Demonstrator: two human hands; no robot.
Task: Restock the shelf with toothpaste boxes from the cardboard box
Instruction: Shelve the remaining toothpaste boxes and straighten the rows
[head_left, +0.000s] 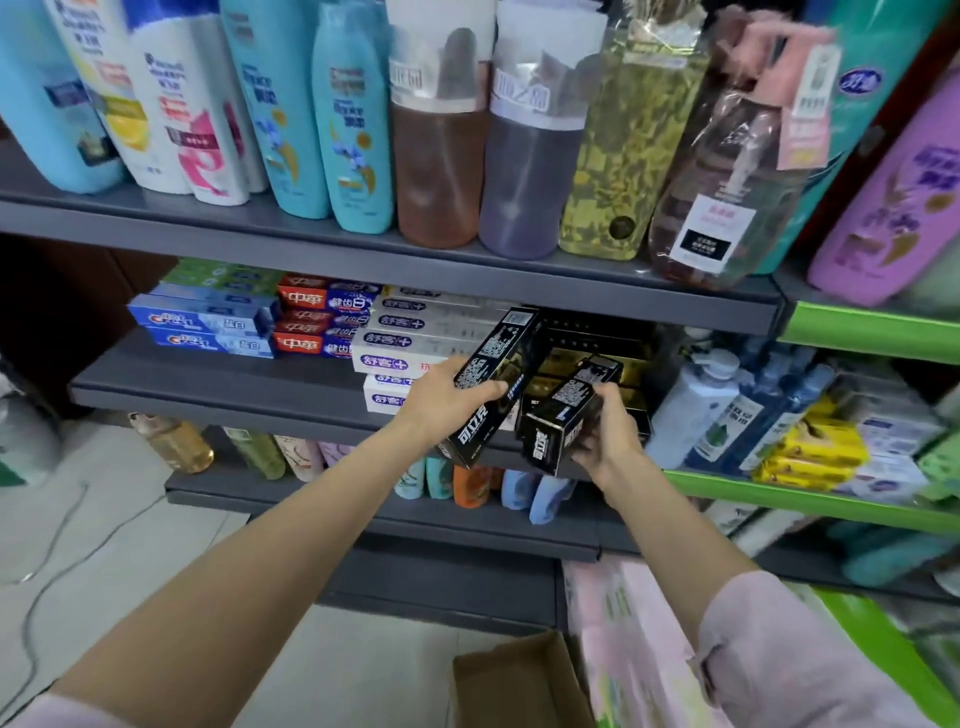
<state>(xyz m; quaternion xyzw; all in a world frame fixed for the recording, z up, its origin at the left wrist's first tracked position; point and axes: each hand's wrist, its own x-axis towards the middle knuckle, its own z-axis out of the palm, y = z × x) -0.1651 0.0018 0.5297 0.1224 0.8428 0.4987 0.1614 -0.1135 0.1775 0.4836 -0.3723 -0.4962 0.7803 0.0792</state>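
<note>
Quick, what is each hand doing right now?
Left hand: holding a black toothpaste box, fingers wrapped round it.
Right hand: holding a second black toothpaste box at the middle shelf.

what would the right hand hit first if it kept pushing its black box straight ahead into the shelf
Most likely the stack of black-and-gold boxes already on the middle shelf: the right hand aims its black toothpaste box at them. Depth is unclear, so the remaining gap can't be judged.
</note>
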